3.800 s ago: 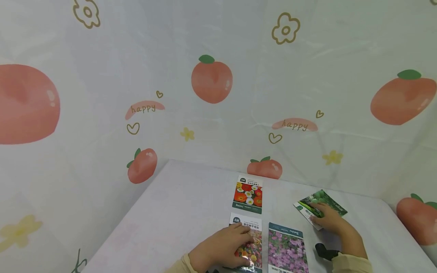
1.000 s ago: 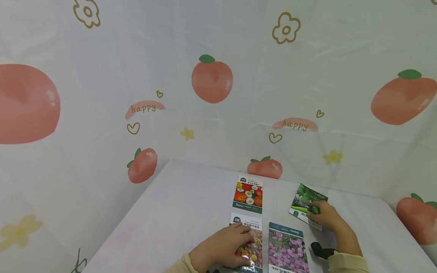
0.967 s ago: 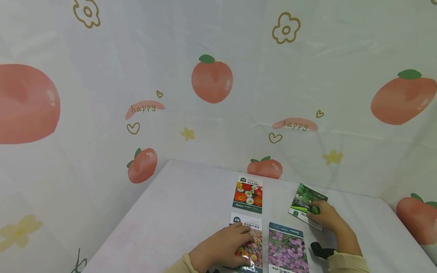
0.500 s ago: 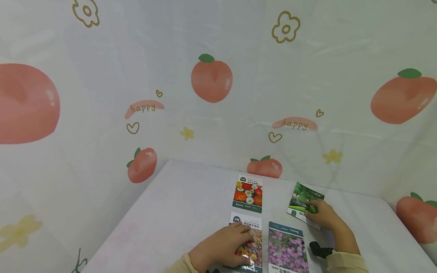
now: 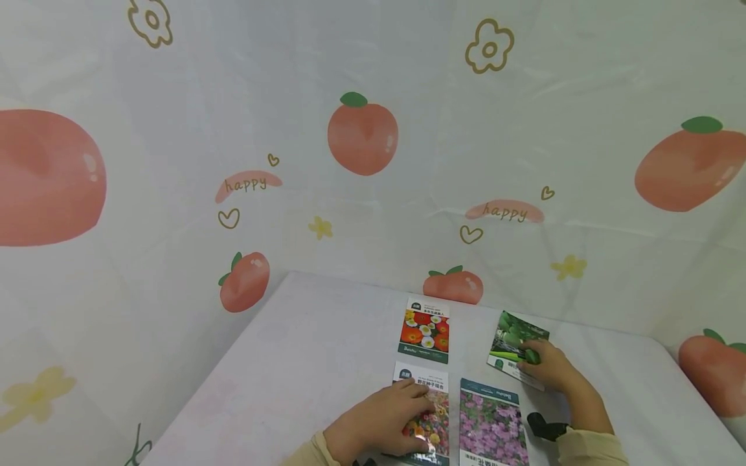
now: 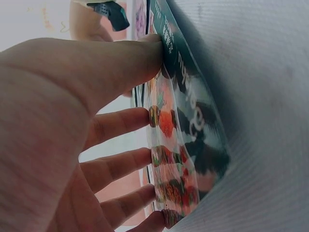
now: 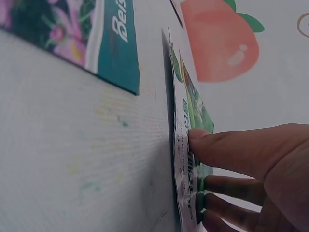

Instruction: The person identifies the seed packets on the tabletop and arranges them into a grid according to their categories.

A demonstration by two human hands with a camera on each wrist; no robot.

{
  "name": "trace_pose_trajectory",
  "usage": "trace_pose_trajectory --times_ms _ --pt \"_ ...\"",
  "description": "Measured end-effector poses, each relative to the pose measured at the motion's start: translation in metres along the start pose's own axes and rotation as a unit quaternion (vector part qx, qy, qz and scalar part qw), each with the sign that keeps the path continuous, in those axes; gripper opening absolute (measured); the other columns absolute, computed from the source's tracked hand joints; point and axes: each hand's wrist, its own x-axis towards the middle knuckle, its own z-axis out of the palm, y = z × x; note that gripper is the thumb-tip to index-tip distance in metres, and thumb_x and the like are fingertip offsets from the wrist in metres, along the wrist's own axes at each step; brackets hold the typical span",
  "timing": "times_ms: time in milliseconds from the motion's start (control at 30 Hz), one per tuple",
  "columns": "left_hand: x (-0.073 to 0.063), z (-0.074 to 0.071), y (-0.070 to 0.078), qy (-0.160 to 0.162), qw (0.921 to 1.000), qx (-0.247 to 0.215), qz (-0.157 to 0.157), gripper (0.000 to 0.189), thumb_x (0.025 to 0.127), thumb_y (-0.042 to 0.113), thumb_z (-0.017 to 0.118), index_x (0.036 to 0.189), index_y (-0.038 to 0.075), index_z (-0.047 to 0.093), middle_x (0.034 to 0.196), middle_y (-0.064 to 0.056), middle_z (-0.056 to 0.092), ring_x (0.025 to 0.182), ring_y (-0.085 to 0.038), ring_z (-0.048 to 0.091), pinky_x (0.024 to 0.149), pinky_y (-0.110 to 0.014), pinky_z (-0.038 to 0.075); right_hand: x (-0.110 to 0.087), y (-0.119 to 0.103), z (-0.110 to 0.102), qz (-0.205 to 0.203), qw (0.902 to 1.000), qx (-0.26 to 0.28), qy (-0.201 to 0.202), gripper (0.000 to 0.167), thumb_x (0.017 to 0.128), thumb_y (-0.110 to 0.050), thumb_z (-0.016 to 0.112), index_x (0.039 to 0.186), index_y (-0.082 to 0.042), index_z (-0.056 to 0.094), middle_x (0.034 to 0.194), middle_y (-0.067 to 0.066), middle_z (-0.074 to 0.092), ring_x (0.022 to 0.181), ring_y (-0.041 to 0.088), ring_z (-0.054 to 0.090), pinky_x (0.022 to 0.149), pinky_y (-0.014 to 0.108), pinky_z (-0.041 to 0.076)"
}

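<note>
A seed packet printed with mixed wildflowers (image 5: pixel 434 421) lies on the white table in the head view. My left hand (image 5: pixel 384 417) rests on it, fingers spread, with thumb and fingertips touching its face in the left wrist view. At the right, my right hand (image 5: pixel 553 366) touches a green vegetable seed packet (image 5: pixel 513 336) that lies at an angle. In the right wrist view its thumb (image 7: pixel 203 142) and fingertips press on the face of that packet, which lies close against the table. Part of each touched packet is hidden under the hand.
A purple-flower seed packet (image 5: pixel 492 417) lies between the hands, its lower edge out of view. Behind the wildflower packet is a red-and-white poppy seed packet (image 5: pixel 424 331). The table (image 5: pixel 280 362) meets a fruit-printed backdrop (image 5: pixel 361 246) at the back.
My right hand has slid the green packet left and slightly away from me, turning it straighter. My left hand and the other packets have stayed in place.
</note>
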Motion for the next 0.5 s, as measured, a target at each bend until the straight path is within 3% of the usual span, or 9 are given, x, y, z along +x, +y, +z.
trace_pose_trajectory --times_ms 500 --pt "0.0002 0.0011 -0.0002 0.004 1.0000 0.008 0.001 0.055 0.095 0.056 0.075 0.142 0.029 0.066 0.152 0.005 0.060 0.143 -0.018 0.054 0.116 -0.036 0.050 -0.0018 -0.0044 0.0011 -0.035 0.9994 -0.001 0.007 0.049 0.097 -0.018 0.075 0.134 0.012 0.062 0.141 0.045 0.050 0.132 0.069 0.045 0.105 0.078 0.042"
